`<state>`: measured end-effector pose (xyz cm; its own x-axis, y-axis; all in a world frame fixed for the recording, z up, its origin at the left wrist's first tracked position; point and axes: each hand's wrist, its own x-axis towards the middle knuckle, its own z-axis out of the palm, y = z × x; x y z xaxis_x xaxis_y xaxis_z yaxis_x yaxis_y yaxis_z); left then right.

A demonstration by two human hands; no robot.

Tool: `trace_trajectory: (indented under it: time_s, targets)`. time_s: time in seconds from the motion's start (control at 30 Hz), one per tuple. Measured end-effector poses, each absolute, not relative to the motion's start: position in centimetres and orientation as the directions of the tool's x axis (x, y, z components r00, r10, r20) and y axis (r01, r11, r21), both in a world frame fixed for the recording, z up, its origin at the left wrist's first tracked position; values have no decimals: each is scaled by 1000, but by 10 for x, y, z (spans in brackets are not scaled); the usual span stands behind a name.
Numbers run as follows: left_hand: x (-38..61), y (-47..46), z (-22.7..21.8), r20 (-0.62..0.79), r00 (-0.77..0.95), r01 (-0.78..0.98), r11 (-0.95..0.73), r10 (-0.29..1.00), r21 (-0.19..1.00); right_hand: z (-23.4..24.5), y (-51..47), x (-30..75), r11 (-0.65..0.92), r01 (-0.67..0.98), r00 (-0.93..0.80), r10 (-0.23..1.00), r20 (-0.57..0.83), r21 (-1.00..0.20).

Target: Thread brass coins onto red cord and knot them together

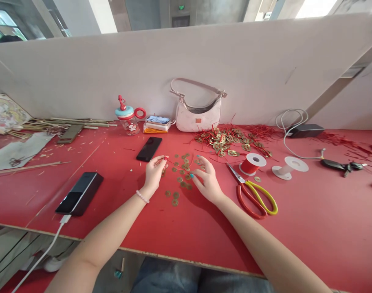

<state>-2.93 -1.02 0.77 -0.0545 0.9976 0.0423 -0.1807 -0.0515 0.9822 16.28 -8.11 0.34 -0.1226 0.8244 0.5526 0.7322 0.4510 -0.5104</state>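
My left hand (154, 174) is closed in a pinch on a thin red cord (175, 163), which stretches from its fingertips toward my right thumb. Thumb and fingers of my right hand (208, 179) are spread apart just above the tabletop; whether the cord touches the thumb I cannot tell. Between and below both hands lie several loose brass-coloured coins with holes (175, 195). Scissors (253, 193) with one red and one yellow handle rest to the right, blades slightly apart. Behind them stands a spool of red cord (253, 163).
A heap of coins tied with red cord (225, 140) lies before a pale handbag (198, 116). Further right is a white spool (290, 167). On the left are a black phone (149, 149), a cup (130, 118) and a dark power bank (79, 194) with a white cable.
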Motion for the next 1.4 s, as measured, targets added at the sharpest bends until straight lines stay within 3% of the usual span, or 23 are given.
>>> trace_trajectory:
  time_s: [0.1,0.27,0.37,0.47,0.83,1.07,1.4]
  targets:
    - [-33,0,2,-1,-99,-146,-14,995,989,12,-90,161,593,641,-256,763,593,-488]
    - [-32,5,-1,-50,-78,-69,45,996,997,25,-116,135,753,326,-469,653,594,-571]
    - [-30,5,-1,-40,-77,-34,37,996,999,25,-127,120,837,255,-631,523,572,-484]
    - [-29,5,-1,-24,-64,-6,24,998,1000,22,-128,115,876,248,-689,460,560,-414]
    - [-28,-3,-1,151,62,272,-162,987,949,0,-109,130,704,554,-418,697,582,-444]
    - [-24,-14,0,345,214,337,-401,914,852,-2,-110,129,630,574,-369,770,521,-523]
    - [-22,-22,7,411,299,337,-498,861,799,-5,-112,129,517,531,-262,854,451,-671]
